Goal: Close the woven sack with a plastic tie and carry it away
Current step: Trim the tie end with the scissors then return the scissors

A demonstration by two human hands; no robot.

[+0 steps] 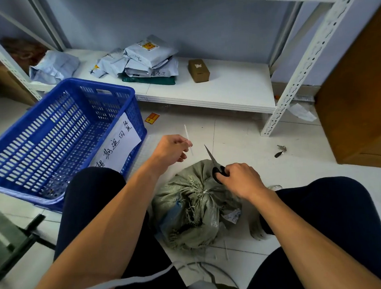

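Floor: pale tiles [241, 138] with thin grout lines, scattered with small scraps and a red-and-yellow sticker [152, 118].
Woven sack [196, 207]: grey-green, sitting on the floor between the person's knees, its frayed mouth gathered to a neck cinched by a white plastic tie [204, 192].
Left hand [170, 149]: raised above the sack, fingers pinched together on a thin white strip [188, 138] held nearly upright.
Right hand [240, 180]: just over the sack's neck, fingers wrapped through the black handles of scissors [214, 163], blades together and pointing up and away.
Crate [56, 135]: blue slotted plastic, tilted on the floor to the left, a handwritten paper sheet [117, 147] lying against its inner wall.
Shelf [226, 90]: low white board on a perforated metal frame against a pale blue wall, carrying grey mailer bags [147, 57] and a small brown box [198, 70].
Right edge: brown wooden panel [367, 100].
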